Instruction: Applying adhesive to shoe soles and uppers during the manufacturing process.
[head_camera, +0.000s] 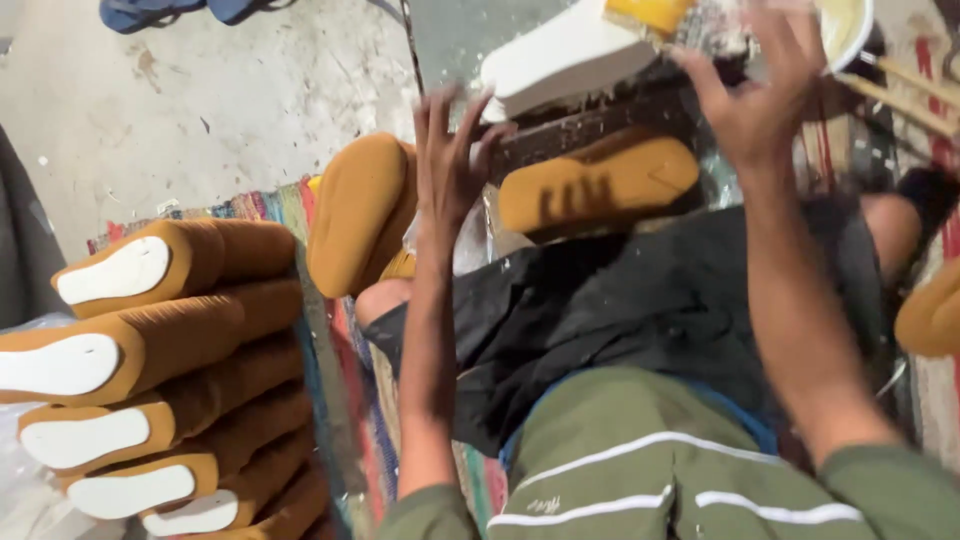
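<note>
Left hand (452, 160) is raised with fingers spread wide, nothing gripped; its fingertips are seen just at the near edge of a white sole block (565, 55), contact cannot be told because of blur. Right hand (765, 95) is also raised, fingers splayed open, nothing clearly held; a yellow piece (650, 14) is seen just beside its fingertips, up and to the left, resting on the white sole block. A white bowl (850, 30) is seen just beyond the right hand, partly hidden by it. A tan sole (598, 183) is laid flat between the two hands, just below them, on a dark worktop (600, 115). Another tan sole (358, 212) is stood tilted just left of the left wrist. A stack of tan soles with white faces (150, 380) is piled well left of the left forearm. A dark cloth (650, 300) is spread over the lap, below both hands. A striped mat (330, 400) is seen under the stack.
</note>
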